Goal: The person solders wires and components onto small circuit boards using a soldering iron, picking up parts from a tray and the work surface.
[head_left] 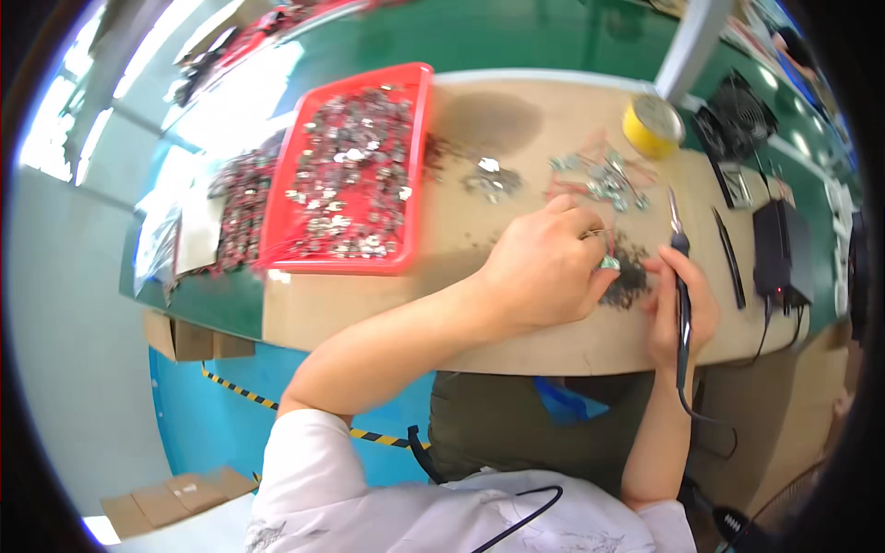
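Note:
My left hand [548, 265] is closed over the cardboard-covered bench, pinching a small green circuit board [609, 264] with a thin red wire between thumb and fingers. In my right hand [684, 309] is a soldering iron [680, 241], held like a pen, its tip pointing up and away from the board. Beneath and between the hands lies a heap of tiny black parts [631, 281]. Just beyond my left hand is a pile of green boards with red wires [608, 177]. A small group of shiny metal pieces [495, 182] sits farther left.
A red tray [420, 175] full of small metal parts stands left, beside bundles of wired parts [247, 198]. A yellow tin [653, 129] is at the back. On the right are black tweezers [729, 258], a black power box [782, 253] with a cable, and a black fan [740, 103].

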Demonstrator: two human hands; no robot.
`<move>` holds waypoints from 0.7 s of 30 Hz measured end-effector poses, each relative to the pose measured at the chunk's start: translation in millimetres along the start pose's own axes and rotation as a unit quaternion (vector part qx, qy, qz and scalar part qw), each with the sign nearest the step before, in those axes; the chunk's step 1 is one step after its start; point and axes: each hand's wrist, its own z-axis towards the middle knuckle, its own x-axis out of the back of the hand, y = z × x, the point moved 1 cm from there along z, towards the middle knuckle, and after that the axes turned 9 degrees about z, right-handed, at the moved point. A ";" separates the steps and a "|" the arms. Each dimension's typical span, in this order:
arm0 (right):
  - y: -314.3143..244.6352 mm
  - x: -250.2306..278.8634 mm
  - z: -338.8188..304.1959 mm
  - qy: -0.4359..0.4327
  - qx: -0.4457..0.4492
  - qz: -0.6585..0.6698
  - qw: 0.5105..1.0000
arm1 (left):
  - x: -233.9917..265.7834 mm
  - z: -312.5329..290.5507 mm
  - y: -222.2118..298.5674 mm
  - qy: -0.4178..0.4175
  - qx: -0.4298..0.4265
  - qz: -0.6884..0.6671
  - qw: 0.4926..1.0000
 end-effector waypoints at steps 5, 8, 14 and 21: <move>10.4 -4.1 -3.8 0.007 0.019 0.057 0.998 | 50.3 12.2 -66.9 0.138 0.158 0.089 0.974; 8.4 -3.9 1.1 0.012 0.038 0.055 0.998 | 113.0 10.3 -128.3 0.117 0.287 0.178 0.934; 7.2 -6.7 5.7 0.009 0.078 0.037 0.996 | 170.5 -14.4 -225.4 0.040 0.412 0.217 0.884; 6.2 -2.3 1.3 0.015 0.071 0.023 0.997 | 129.5 7.0 -213.7 -0.157 0.343 0.203 0.903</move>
